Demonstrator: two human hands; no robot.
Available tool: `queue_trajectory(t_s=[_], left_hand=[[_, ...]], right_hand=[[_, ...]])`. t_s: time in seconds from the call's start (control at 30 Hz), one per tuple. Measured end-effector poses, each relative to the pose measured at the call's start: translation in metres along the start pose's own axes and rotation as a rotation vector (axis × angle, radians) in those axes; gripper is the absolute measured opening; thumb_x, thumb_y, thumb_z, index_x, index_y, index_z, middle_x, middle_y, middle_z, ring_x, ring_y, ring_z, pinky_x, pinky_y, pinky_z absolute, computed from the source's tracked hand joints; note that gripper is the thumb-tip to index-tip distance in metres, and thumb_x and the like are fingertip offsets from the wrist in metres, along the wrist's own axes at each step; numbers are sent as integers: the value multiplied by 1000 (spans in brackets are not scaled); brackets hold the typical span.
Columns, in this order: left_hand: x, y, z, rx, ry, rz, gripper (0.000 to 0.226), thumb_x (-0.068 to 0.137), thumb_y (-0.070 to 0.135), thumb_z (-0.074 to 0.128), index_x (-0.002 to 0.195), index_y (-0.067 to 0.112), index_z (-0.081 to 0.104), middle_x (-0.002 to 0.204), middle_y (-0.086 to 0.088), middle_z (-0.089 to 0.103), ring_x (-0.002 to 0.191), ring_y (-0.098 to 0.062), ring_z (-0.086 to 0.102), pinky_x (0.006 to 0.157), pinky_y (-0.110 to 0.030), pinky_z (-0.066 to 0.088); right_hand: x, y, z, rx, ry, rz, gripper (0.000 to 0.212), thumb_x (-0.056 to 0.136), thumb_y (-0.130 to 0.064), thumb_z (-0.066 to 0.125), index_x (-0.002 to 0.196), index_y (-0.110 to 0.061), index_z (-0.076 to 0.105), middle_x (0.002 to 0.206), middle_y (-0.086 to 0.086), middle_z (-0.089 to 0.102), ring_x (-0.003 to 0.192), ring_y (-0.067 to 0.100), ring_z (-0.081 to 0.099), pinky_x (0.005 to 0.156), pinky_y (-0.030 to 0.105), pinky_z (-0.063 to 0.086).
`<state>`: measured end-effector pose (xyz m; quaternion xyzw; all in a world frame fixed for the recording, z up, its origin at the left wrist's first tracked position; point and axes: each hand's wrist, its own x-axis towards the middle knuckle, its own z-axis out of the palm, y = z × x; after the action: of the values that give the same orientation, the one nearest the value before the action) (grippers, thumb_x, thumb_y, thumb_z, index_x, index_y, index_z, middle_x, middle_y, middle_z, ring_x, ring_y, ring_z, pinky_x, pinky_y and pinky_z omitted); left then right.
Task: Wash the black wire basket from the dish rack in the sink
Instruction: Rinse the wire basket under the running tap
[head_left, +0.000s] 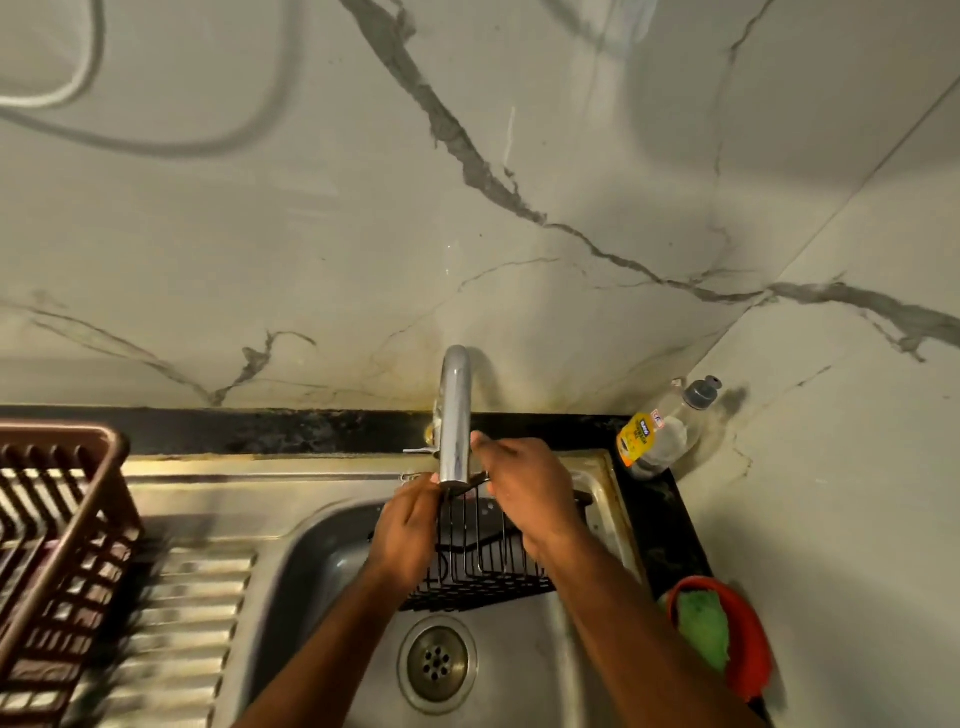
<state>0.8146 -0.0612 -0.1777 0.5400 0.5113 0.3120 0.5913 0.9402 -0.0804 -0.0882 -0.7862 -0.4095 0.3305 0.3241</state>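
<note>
A: Location of black wire basket (478, 566)?

B: Held over the sink (322, 551) bowl, directly under the faucet (455, 415) spout, above the drain (437, 661).

A: Left hand (408, 535)?

B: Gripping the basket's left side, fingers curled over the upper rim.

A: Right hand (524, 493)?

B: Set on the basket's right side beside the spout. Fingertips hidden behind the faucet; grasp appears closed on the rim, not fully confirmed.

A: Surroundings?

B: Brown dish rack (57, 561) on the ribbed drainboard, far left. Dish soap bottle (662, 431) at the back right corner. Red bowl (748, 639) holding a green scrubber (704, 629), right of the sink.
</note>
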Motion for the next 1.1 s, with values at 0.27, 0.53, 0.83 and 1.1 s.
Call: queue_trajectory(t_s=[0.27,0.53,0.83,1.1], left_hand=[[1,5,-5,170,9,36,35,107,39,43,83,30,67,78,6,68,75,-9,64,70,-35,52],[-7,35,0,290,-47,60,38,108,34,41,80,22,64,77,-3,66,70,-20,59,70,-39,51],[2,0,-39,359,32,-26,55,105,56,39,85,16,71,83,-5,73,78,-22,69,82,-49,57],[-15,46,-1,483,-181,298,51,108,49,32,81,20,64,73,1,65,69,-14,61,75,-39,53]], right_hand=[[-7,9,14,105,9,28,45,95,-58,53,87,-20,76,74,-2,72,73,16,68,79,45,59],[-10,5,23,179,88,45,43,81,-64,55,80,-27,76,71,9,72,72,25,72,76,56,59],[-19,4,2,309,193,39,56,95,-54,59,57,-18,40,55,-1,34,55,17,33,63,37,31],[-28,19,10,380,188,131,60,85,-67,63,76,-8,69,71,17,70,67,35,72,66,55,62]])
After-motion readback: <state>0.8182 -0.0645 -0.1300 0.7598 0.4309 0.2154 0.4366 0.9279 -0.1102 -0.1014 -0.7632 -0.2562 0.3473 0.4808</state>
